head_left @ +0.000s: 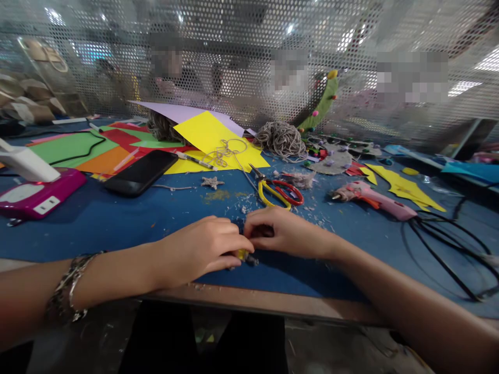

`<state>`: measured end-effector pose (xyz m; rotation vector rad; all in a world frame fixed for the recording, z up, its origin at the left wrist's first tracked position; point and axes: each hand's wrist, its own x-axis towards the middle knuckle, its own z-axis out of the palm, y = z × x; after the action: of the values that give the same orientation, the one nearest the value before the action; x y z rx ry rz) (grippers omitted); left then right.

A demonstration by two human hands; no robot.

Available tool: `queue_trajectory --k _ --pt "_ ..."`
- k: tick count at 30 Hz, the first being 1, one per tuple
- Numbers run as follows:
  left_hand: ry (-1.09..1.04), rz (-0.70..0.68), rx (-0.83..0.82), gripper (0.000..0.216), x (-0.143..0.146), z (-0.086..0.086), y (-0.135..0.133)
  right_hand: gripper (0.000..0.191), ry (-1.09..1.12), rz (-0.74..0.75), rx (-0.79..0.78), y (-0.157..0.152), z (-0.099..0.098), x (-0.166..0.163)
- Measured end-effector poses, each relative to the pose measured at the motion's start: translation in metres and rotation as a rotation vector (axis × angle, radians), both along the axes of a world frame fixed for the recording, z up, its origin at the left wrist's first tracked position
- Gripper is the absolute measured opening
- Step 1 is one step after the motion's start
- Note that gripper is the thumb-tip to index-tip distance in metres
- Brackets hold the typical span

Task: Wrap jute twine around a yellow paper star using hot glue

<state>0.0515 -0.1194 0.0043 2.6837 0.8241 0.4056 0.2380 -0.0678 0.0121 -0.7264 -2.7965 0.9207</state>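
My left hand (208,244) lies low over the table's near edge, its fingers closed on a small yellow-and-grey piece (242,254). Most of that piece is hidden under the fingers. My right hand (278,231) meets it from the right, thumb and forefinger pinched together at the left fingertips. What the pinch holds, if anything, I cannot make out. Just beyond the hands lie scissors (275,193) with a yellow and a red handle. A small grey star (211,183) rests further left, among scattered grey fluff and scraps.
To the right lies a pink glue gun (376,200) with a looping black cable (448,259). A black phone (140,173) and a magenta power strip (42,192) lie left. Behind are yellow paper (206,136), a grey yarn bundle (280,139) and a perforated metal screen (241,57).
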Motion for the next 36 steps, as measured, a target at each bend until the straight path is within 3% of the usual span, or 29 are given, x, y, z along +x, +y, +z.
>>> queue_trajectory --k 8,15,20,26,29,36 --pt "0.0 0.005 -0.046 0.024 -0.004 -0.007 0.006 0.002 0.035 -0.106 0.068 0.0 -0.007 -0.003" --pt "0.057 -0.005 0.076 0.025 -0.007 -0.007 0.009 0.007 0.162 -0.166 0.196 0.003 -0.001 0.003" --pt "0.067 0.005 0.051 0.023 -0.009 -0.008 0.009 0.009 0.109 -0.16 0.174 -0.021 0.006 0.016" --pt "0.054 0.009 0.038 0.024 -0.009 -0.009 0.012 0.009 0.117 -0.382 0.244 -0.059 -0.019 0.014" --pt "0.045 0.013 0.039 0.023 -0.009 -0.01 0.012 0.002 0.156 -0.427 0.243 -0.064 -0.023 0.009" --pt "0.05 0.018 0.033 0.024 -0.009 -0.01 0.01 0.007 0.14 -0.466 0.293 -0.068 -0.022 0.008"
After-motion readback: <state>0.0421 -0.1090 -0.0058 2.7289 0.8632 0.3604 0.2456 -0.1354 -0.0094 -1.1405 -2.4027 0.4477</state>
